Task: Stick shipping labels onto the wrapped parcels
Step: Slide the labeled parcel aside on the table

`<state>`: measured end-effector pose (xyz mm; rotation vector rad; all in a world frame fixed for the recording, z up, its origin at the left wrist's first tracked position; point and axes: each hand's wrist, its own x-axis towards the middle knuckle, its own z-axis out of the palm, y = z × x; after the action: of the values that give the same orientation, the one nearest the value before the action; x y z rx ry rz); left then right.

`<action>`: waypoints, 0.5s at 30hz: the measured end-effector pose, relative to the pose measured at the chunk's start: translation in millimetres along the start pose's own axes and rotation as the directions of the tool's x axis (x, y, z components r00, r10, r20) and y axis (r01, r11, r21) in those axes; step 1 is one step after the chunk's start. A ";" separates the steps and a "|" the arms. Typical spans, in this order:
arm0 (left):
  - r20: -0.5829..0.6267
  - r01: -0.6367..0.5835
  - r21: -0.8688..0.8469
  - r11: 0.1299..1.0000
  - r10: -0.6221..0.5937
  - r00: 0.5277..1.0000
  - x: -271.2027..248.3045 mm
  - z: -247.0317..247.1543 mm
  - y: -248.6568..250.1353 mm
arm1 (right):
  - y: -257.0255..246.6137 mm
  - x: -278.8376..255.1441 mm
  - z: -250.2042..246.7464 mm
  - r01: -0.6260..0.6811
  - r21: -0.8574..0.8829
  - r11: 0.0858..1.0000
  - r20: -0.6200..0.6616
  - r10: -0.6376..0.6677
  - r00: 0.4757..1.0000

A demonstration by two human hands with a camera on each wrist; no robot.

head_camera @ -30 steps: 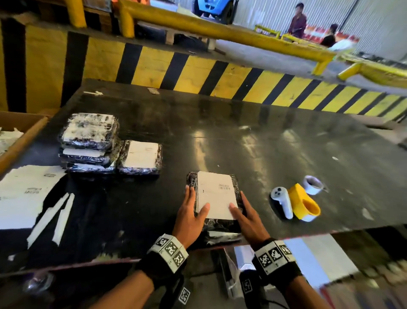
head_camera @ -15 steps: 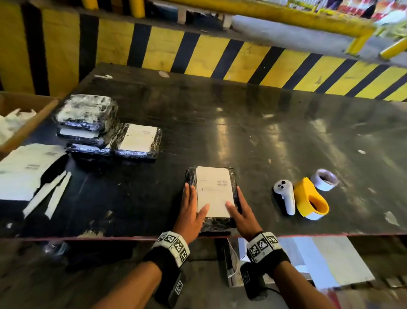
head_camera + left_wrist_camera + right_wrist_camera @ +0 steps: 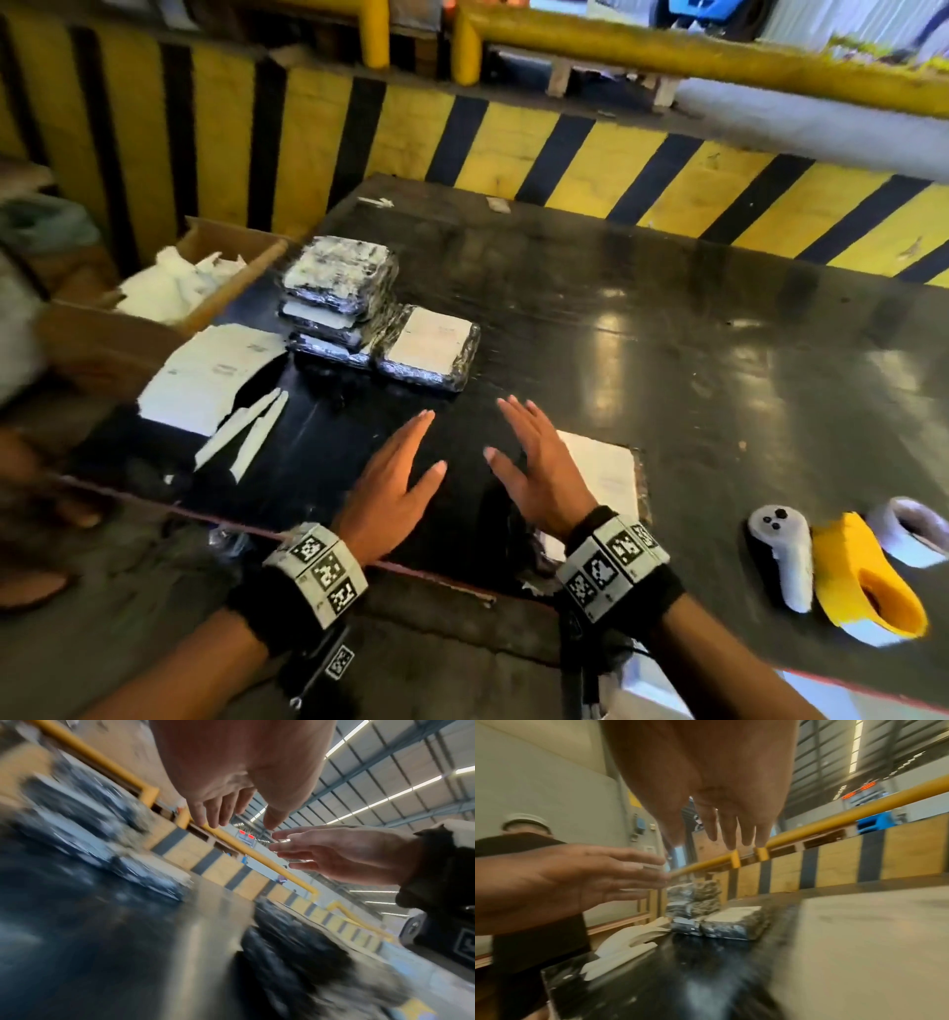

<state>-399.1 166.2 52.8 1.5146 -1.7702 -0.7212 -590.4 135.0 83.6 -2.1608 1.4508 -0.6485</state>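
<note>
A labelled parcel (image 3: 598,475) lies flat at the black table's (image 3: 667,329) near edge, long axis running away from the person, partly hidden by the right hand (image 3: 542,470). Both it and the left hand (image 3: 393,488) hover with fingers straight and spread, holding nothing. A stack of wrapped parcels (image 3: 339,295) sits beyond; a white controller (image 3: 783,555) and yellow tape roll (image 3: 868,580) lie to the right.

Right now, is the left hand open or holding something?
Open: the left hand has straight, spread fingers above the black table, holding nothing.
</note>
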 end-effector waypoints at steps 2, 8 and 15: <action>-0.063 0.016 0.092 0.996 -0.011 0.998 3.7 -39.5 -28.3 | -24.9 33.1 20.7 0.081 -0.021 0.996 0.028 -0.080 0.996; -0.214 0.089 0.222 0.971 -0.040 0.976 15.1 -149.2 -130.4 | -85.0 133.2 102.0 0.221 -0.020 0.975 0.164 -0.215 0.963; -0.265 0.202 0.251 0.947 -0.133 0.955 57.4 -239.7 -238.6 | -146.2 226.6 210.3 0.179 -0.001 0.984 0.325 -0.169 0.931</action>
<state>-69.8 75.6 21.1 1.8731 -1.6156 -0.3549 -281.4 -3.7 36.2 -2.3077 1.1127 -0.3083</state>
